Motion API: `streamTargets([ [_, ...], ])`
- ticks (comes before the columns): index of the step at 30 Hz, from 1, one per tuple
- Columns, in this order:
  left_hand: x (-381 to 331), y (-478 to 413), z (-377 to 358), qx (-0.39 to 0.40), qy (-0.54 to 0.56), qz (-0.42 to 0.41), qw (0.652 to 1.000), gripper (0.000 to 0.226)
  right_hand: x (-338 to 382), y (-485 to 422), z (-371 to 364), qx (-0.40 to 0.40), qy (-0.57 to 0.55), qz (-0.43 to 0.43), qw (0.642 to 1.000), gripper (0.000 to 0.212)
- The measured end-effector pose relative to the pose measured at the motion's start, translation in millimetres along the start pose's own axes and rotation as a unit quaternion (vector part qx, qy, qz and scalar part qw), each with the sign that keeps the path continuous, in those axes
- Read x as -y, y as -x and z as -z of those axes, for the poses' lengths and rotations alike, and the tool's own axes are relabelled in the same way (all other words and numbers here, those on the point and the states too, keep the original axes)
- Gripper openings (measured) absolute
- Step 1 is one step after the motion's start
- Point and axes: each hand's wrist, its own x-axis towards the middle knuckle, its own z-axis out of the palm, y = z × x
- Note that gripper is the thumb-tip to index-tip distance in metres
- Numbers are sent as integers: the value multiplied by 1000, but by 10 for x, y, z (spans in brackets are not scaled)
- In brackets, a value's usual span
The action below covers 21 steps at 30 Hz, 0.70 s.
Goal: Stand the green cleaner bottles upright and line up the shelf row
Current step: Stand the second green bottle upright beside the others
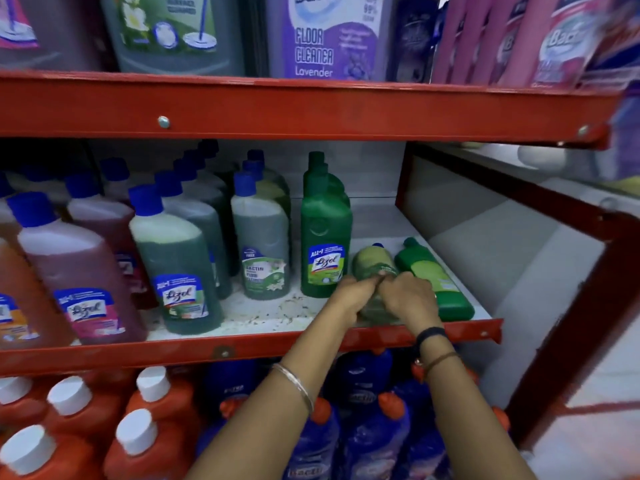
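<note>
Two green cleaner bottles lie flat at the right end of the middle shelf [263,315]. The pale green bottle with a blue cap [372,263] lies with its cap pointing to the back. My left hand [349,294] and my right hand [408,297] are both closed around its lower half. Right of it lies a bright green bottle [434,271], green cap to the back, touching my right hand. An upright dark green Lizol bottle [323,233] stands just left of my hands, with more green ones behind it.
Rows of upright blue-capped bottles, green, maroon and orange, fill the shelf's left part [173,251]. The red shelf rail [242,348] runs along the front. Large cans stand on the shelf above [322,36]. Orange and blue bottles sit below [145,410].
</note>
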Motion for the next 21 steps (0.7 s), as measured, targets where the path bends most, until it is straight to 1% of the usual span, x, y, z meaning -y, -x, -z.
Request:
streamTargets([
  [1, -55, -3, 1, 17, 46, 14, 999, 45, -2, -24, 51, -8, -24, 5, 1000, 48],
  [3, -107, -30, -3, 38, 88, 15, 995, 41, -42, -74, 152, -5, -95, 5, 995, 48],
  [5, -116, 44, 8, 29, 72, -6, 997, 34, -95, -77, 230, 22, -194, -7, 981, 50],
  [6, -103, 102, 20, 25, 54, -19, 998, 35, -122, -60, 252, 29, -245, -14, 969, 51],
  [7, -72, 132, 47, 29, 39, -29, 998, 39, -156, -38, 264, 37, -284, -16, 958, 49],
  [9, -12, 196, 125, 53, 23, -48, 997, 50, -199, 45, 297, 62, -346, -3, 936, 37],
  [10, 16, 245, 178, 63, 16, -59, 996, 50, -207, 97, 308, 79, -372, 6, 925, 32],
  [11, 52, 295, 238, 70, 9, -69, 995, 46, -211, 145, 305, 93, -391, 15, 915, 33],
  [13, 135, 394, 377, 86, 7, -90, 992, 38, -197, 234, 273, 115, -402, 39, 907, 38],
  [16, 225, 564, 588, 88, 4, -133, 987, 38, -104, 363, 236, 140, -416, 99, 893, 19],
  [17, 258, 591, 691, 78, 2, -147, 986, 39, -41, 412, 204, 149, -419, 125, 887, 19],
  [19, 285, 641, 868, 47, -7, -182, 982, 41, 113, 492, 153, 149, -410, 175, 883, 31],
  [21, 326, 667, 1065, -20, -50, -230, 972, 46, 312, 544, 38, 138, -372, 226, 890, 39],
])
